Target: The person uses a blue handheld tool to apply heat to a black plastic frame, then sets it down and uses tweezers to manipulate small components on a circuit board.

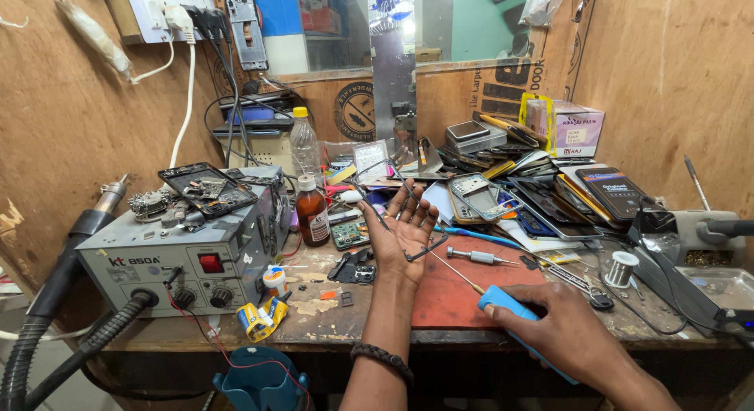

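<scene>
Holding a thin black phone frame point(393, 211) across its open, upturned palm at frame centre, the left hand point(404, 234) faces the right hand point(550, 325), clamped on a blue-handled tool point(510, 309) whose tip point(448, 268), apparently a blade, slants up-left toward it.

Grey rework station point(181, 254) left (knobs front), brown bottle point(312, 211) beside.

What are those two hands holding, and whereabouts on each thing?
The left hand, palm up, carries a thin black phone frame resting across its fingers. The right hand grips a blue-handled soldering iron by its handle.
</scene>
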